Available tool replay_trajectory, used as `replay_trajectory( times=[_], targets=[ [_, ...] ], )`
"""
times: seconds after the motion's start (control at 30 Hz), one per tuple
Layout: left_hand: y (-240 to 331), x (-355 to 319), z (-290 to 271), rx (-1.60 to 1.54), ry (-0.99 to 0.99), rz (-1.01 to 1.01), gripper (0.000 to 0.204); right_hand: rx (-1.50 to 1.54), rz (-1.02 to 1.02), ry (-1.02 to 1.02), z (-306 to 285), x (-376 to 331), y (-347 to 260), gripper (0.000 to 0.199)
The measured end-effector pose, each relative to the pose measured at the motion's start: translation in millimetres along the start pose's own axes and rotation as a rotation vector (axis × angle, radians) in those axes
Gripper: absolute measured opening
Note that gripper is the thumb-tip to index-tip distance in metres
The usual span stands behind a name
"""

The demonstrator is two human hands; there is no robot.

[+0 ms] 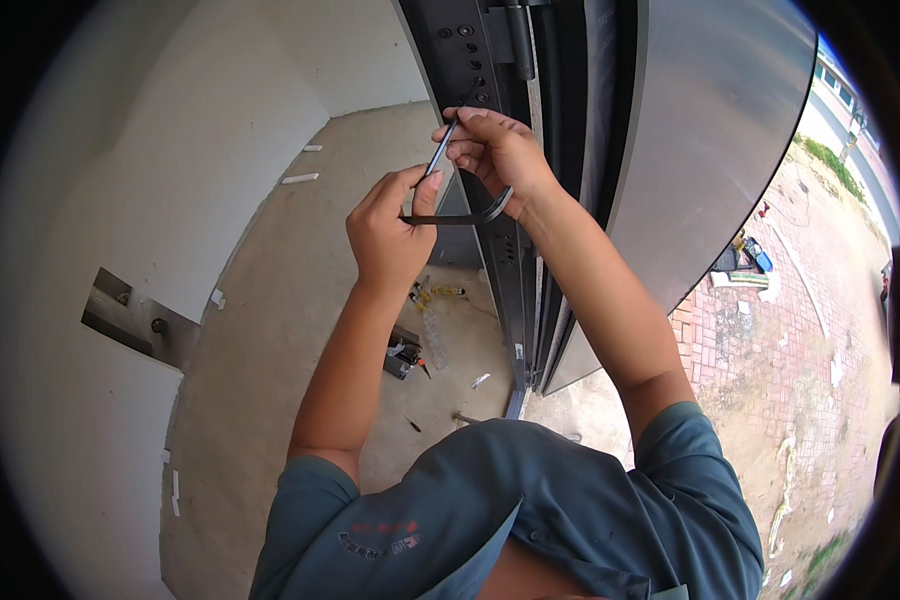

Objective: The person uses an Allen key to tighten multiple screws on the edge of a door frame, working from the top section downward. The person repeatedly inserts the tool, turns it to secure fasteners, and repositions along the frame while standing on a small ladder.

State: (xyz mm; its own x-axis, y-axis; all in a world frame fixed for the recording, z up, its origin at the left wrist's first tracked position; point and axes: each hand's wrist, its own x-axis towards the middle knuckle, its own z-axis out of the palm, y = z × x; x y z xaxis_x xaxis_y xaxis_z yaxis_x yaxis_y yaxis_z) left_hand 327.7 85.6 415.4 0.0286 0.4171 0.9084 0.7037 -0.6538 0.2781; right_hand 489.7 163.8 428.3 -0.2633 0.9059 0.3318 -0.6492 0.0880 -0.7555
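Note:
At the upper middle, my left hand [385,228] is closed, thumb and fingers pinching the lower end of a thin metal rod [439,152]. My right hand [510,152] is at the rod's upper end, its fingertips closed around it. The rod slants up toward the dark metal door frame [448,60], which has a column of round holes and screws. A dark bent bar [454,219] runs from beside my left thumb and curves up toward my right wrist. Whether it is fixed to something or held, I cannot tell.
A grey door panel [715,110] stands at the right, with a hinge [520,42] at the top. On the floor below lie a dark toolbox-like object [403,352], yellow-labelled bottles [448,291] and scraps. A pale wall [160,150] rises at the left. Brick paving [770,330] lies outside.

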Motion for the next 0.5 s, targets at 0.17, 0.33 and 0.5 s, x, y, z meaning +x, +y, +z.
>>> replay_trajectory(
  times=[0.17, 0.33, 0.5],
  targets=[
    [-15.3, 14.7, 2.4, 0.083, 0.023, 0.134, 0.013, 0.044, -0.010, 0.029, -4.2, 13.4, 5.9, 0.024],
    [-18.7, 29.5, 0.1, 0.184, -0.017, 0.185, 0.017, 0.062, -0.036, 0.087, -2.2, 27.6, 5.2, 0.022],
    [-17.8, 52.9, -7.5, 0.180, -0.017, 0.239, 0.021, 0.168, -0.019, 0.133, 3.4, 35.3, 0.3, 0.022]
  ],
)
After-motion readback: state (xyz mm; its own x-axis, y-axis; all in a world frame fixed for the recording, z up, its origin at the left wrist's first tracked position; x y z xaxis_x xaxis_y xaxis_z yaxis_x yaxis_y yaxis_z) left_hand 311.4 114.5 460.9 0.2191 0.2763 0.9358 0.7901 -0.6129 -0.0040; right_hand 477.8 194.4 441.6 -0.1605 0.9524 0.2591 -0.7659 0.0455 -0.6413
